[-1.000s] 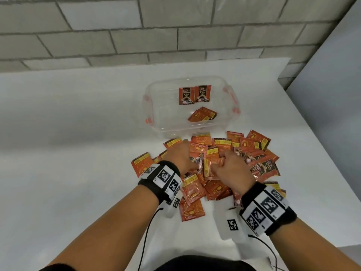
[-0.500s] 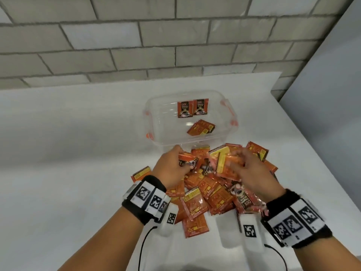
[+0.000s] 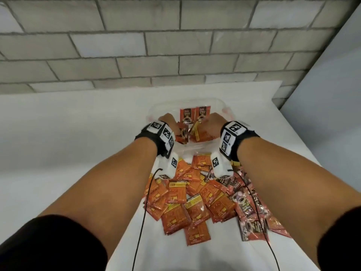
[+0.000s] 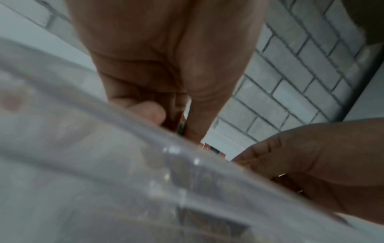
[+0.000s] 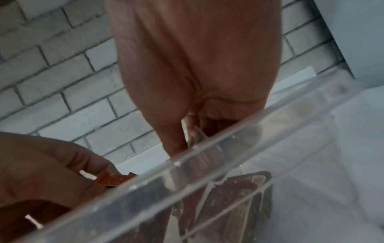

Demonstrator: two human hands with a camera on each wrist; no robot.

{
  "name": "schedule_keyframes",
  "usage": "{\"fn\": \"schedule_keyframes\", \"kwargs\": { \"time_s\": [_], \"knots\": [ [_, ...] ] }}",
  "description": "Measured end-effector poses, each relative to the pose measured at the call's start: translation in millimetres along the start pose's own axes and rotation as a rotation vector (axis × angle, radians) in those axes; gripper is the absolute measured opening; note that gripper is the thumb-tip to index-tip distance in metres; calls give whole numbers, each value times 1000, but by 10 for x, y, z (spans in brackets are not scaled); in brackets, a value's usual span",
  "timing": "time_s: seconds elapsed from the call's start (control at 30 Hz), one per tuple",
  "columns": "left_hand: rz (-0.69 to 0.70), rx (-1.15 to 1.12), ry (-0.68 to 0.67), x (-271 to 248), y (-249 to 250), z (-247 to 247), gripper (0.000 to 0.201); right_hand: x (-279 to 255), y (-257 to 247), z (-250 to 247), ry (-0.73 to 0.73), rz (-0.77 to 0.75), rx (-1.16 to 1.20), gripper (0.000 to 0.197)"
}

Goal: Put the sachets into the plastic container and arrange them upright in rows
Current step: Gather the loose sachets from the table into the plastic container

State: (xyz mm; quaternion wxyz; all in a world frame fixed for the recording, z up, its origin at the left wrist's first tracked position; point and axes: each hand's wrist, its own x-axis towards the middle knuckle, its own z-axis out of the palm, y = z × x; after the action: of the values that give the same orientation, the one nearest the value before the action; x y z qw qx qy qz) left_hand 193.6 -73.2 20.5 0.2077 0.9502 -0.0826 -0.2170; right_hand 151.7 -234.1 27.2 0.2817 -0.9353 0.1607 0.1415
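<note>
Left hand and right hand each grip sachets inside plastic container

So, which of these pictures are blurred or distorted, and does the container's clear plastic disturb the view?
Head view: sharp in the middle, the brick wall bent by the wide lens, the hands slightly smeared. Left wrist view: soft all over, the plastic container a grey out-of-focus haze with small glints on its rim. Right wrist view: also soft; sachets show only dimly through the container wall.
</note>
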Motion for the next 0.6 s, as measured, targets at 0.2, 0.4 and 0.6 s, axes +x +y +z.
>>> {"fn": "schedule_keyframes", "kwargs": {
  "time_s": [0.2,0.4,0.6],
  "knots": [
    [56,85,-12,-101,12,17,52,-84,-46,30,-3,-43,-225,44],
    [276,-185,154,-741,-81,-180,41,-735,112,-108,188,-248,127,18],
    [179,-182,-45,-1267,-795,72,33,-1282,699,189,6,-134,-26,14]
  ]
}}
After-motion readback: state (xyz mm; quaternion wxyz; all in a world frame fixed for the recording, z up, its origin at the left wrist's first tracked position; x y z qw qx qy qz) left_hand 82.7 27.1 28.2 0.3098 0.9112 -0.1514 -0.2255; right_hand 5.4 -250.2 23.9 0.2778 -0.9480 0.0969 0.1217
